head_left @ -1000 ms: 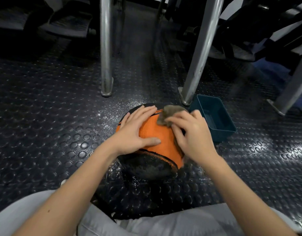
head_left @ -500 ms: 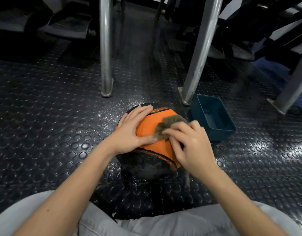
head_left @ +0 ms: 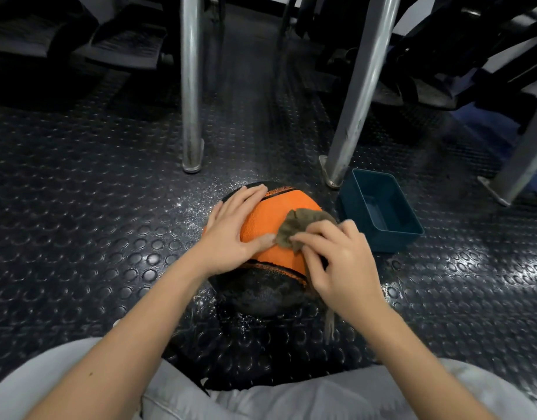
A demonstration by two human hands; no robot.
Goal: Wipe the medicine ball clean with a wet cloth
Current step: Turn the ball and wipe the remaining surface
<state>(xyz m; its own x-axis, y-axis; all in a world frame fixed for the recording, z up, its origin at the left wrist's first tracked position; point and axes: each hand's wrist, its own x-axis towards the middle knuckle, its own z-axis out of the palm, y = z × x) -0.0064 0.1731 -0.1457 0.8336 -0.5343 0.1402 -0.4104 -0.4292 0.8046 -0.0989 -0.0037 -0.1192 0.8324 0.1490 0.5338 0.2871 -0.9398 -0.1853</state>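
Note:
An orange and black medicine ball (head_left: 279,213) sits on the studded black floor between my knees. My left hand (head_left: 231,234) lies flat on its left side, fingers straight, thumb stretched across the orange panel. My right hand (head_left: 337,262) presses a grey-brown cloth (head_left: 297,225) against the ball's upper right, fingers curled over the cloth. A loose strip of the cloth hangs below my right wrist, near the floor. The black lower part of the ball looks wet and dull.
A dark teal rectangular tub (head_left: 379,210) stands on the floor just right of the ball. Two metal posts (head_left: 191,116) (head_left: 349,128) rise behind the ball, and a third (head_left: 516,174) at far right. Water drops glisten on the floor (head_left: 79,225) around the ball.
My right hand has drawn the cloth from the ball's top toward me across the orange panel, then a little back to the right. My left hand stays flat on the ball.

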